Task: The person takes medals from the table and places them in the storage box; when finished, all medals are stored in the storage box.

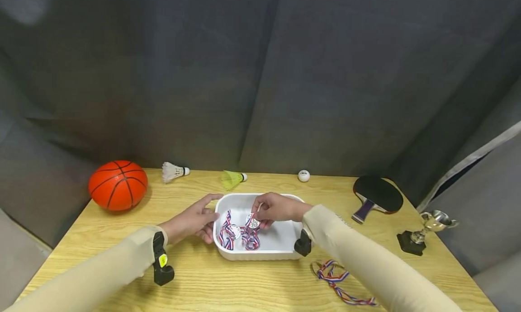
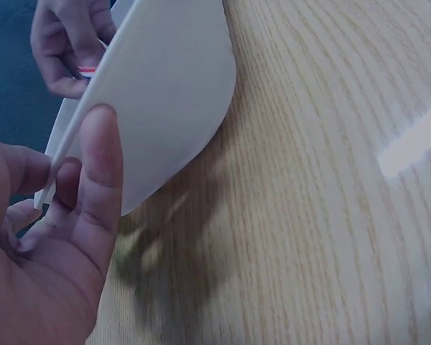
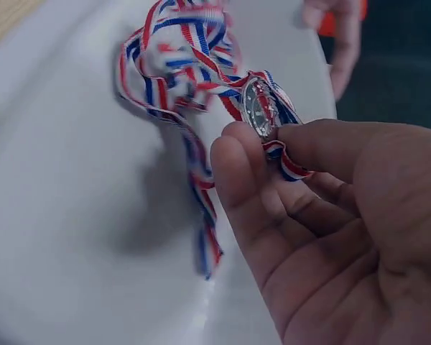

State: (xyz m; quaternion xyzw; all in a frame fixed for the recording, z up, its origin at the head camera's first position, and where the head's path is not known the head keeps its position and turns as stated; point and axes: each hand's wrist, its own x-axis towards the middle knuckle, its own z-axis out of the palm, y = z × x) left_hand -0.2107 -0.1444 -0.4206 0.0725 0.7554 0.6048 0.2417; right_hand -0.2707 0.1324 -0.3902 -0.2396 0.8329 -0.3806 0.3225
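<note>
Nearest to me, a striped ribbon (image 1: pixel 333 278) lies loose on the table (image 1: pixel 195 285), partly hidden by the right sleeve (image 1: pixel 366 262); I can't make out its far end. Just beyond sits the white tub (image 1: pixel 264 255), squarely before the person, handy for both arms. The left hand (image 1: pixel 193 221) pinches the tub's wall, thumb inside and fingers outside, probably to keep it from sliding. Over the tub, the right hand (image 1: pixel 277 208) has a silver medal (image 1: pixel 253 220) in a narrow pinch between thumb and fingertips, a bit of its ribbon caught too, I'd judge because a thin disc is easiest taken by its edge. A second medal (image 1: pixel 234 231) lies in the tub's left part among bunched ribbons (image 1: pixel 251 242).

Off to the right, a trophy (image 1: pixel 431 224) seems to stand on its black base, and a paddle (image 1: pixel 378 194) lies flat, handle towards the person. Along the back are a basketball (image 1: pixel 118 185), a white shuttlecock (image 1: pixel 174 172), a yellow shuttlecock (image 1: pixel 233 179) and a small white ball (image 1: pixel 303 175), perhaps set there to leave working room, before a dark curtain (image 1: pixel 260 77).
</note>
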